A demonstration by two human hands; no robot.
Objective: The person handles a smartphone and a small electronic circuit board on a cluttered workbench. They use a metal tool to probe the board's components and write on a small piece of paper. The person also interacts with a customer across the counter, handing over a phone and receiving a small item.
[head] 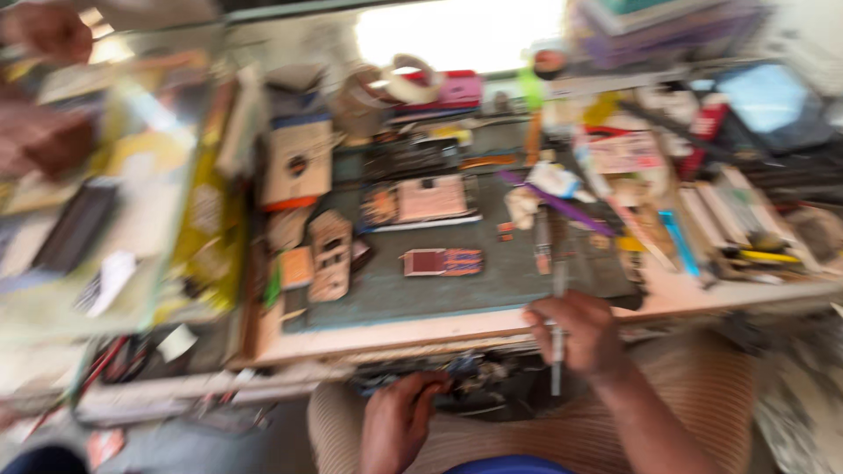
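Note:
The frame is blurred by motion. My right hand [580, 333] is at the workbench's front edge, closed around a thin metal tool [557, 290] that stands roughly upright. My left hand [399, 417] is lower, fingers curled at an open drawer [474, 386] of dark small parts under the bench; whether it grips anything I cannot tell. On the grey-green work mat [492, 281] lie a small opened phone part [442, 262] and a larger opened phone [420, 202].
The bench is crowded: tape rolls [399, 83] at the back, boxes and tools at the right [720, 219], a glass counter [97, 193] on the left with another person's hands [39, 88] at its far corner. A purple tool [562, 206] lies on the mat.

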